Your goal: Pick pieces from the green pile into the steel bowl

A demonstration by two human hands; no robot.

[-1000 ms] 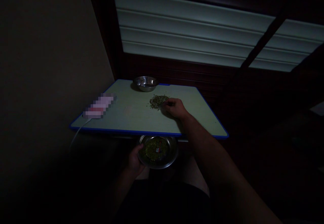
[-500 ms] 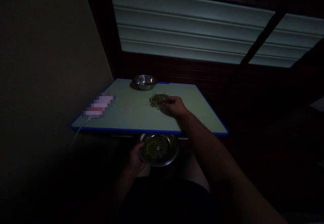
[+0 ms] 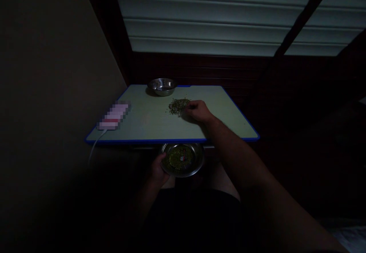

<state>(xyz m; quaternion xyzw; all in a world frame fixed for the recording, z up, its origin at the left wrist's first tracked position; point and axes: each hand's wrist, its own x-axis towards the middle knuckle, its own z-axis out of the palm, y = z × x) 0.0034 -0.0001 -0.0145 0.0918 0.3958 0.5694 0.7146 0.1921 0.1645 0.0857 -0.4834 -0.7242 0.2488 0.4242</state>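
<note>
My left hand [image 3: 159,169] grips the left rim of a shiny metal bowl [image 3: 198,162], thumb over the edge. The bowl is held below the table's front edge, above my lap. In it lie small greenish grains [image 3: 174,159] and a small item with a white and red mark, too dim to name. My right hand [image 3: 199,111] is at the right edge of a loose pile of small green-brown grains [image 3: 177,105] on the table. Its fingers are bent and pinched together at the pile, and what is between them is hidden.
A second metal bowl [image 3: 162,88] stands at the back left of the pale, blue-edged table [image 3: 148,125]. A blurred-out phone-like object [image 3: 113,116] with a white cable [image 3: 97,143] lies at the left. A wall [image 3: 57,55] and a slatted panel [image 3: 206,13] rise around it.
The view has tilted slightly, so the table and both bowls sit higher in it. My right hand stays at the pile's edge, and my left hand keeps its grip on the bowl.
</note>
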